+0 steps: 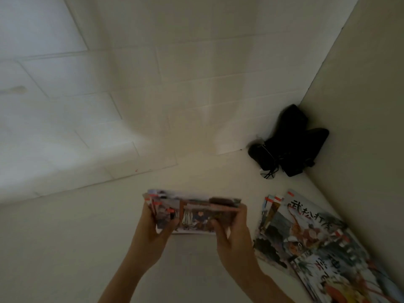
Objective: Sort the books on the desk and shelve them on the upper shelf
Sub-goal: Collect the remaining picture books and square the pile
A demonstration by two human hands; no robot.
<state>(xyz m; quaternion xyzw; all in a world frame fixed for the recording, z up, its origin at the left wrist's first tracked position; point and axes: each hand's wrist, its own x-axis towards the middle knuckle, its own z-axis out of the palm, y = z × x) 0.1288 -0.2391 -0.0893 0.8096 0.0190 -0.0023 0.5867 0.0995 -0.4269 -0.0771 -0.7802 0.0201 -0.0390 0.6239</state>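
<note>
Gripping a stack of books at each end, left hand and right hand hold it above the desk.

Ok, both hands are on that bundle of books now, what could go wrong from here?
The stack of books looks fanned and uneven between the left hand and right hand, so thin ones could slip out when lifted. The loose pile of books lies close on the right; a swing that way might scatter it. The black bag and its cords in the corner could snag.
</note>
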